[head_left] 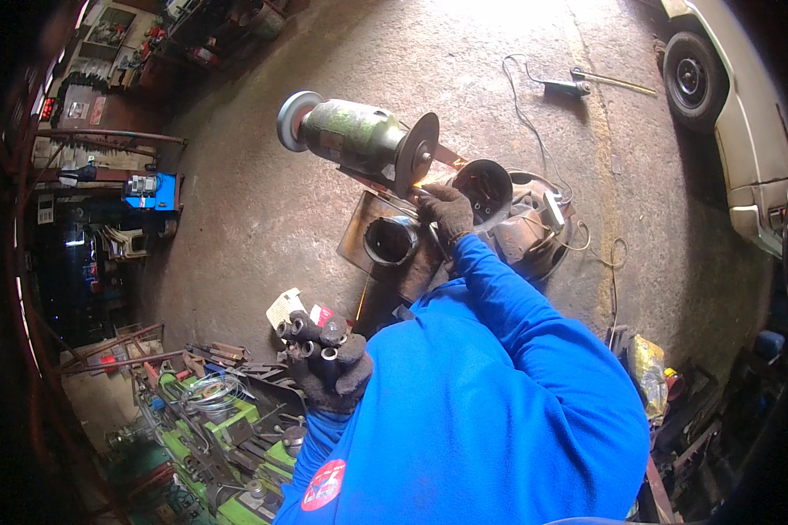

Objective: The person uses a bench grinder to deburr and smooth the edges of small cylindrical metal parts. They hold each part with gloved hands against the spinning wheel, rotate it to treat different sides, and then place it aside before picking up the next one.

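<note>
Holding a workpiece at disc edge, right grip clamped; left grip round tubes; open floor leftward.

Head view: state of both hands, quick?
Left hand: closed, holding a bunch of short tubes.
Right hand: closed, close by the grinding disc; what it grips can't be made out.
</note>
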`<state>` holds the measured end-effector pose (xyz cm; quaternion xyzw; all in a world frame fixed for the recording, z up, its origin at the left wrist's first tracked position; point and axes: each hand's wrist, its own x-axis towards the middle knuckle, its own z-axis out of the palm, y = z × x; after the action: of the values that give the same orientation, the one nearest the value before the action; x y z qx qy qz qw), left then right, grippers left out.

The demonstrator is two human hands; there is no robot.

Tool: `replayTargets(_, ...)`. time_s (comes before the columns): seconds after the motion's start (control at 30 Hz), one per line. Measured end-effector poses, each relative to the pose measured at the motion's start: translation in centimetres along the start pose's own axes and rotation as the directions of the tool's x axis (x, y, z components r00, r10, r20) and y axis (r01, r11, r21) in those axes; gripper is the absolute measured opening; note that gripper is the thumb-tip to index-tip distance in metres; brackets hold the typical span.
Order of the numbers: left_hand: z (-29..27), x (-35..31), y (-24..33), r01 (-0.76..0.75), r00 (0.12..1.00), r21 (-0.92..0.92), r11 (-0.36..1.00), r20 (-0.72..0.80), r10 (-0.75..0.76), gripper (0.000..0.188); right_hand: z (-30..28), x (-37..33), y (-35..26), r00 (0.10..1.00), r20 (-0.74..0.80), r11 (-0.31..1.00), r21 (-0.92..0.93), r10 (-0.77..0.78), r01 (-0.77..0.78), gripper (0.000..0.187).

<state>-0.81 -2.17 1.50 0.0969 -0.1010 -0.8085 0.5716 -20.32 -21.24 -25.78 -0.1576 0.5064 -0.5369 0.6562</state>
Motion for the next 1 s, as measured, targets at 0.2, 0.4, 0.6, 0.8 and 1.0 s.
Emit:
replayTargets(0.2, 0.1, 0.0, -0.2, -0.018, 1.000, 0.021, 1.000, -0.008, 0.018, 0.035, 0.2, 0.6, 0.1, 0.997, -0.034, 0.998, -0.011, 0.068, -0.069, 0.027)
replayTargets(0.4, 0.3, 0.0, -0.4, -0.021, 1.000, 0.003, 1.000, -0.015, 0.021, 0.035, 0.5, 0.2, 0.0, 0.987, -0.077, 0.990, 0.014, 0.139, -0.138, 0.028)
replayTargets(0.6, 0.1, -0.2, -0.8, -0.033, 0.999, -0.008, 0.999, -0.031, 0.033, 0.035, 0.5, -0.5, -1.0, 0.991, -0.076, 0.992, -0.049, 0.109, -0.112, 0.033)
replayTargets(0.8, 0.2, 0.1, -0.7, -0.022, 1.000, -0.013, 1.000, -0.019, 0.022, 0.035, 0.0, -1.8, -1.6, 0.985, 0.095, 0.976, 0.152, 0.144, -0.157, 0.030)
replayTargets(1.0, -1.0, -0.7, 0.0, -0.046, 0.997, -0.072, 0.996, -0.067, 0.041, 0.039, -0.6, -6.5, -4.1, 0.942, 0.332, 0.939, 0.305, 0.049, -0.157, 0.037)
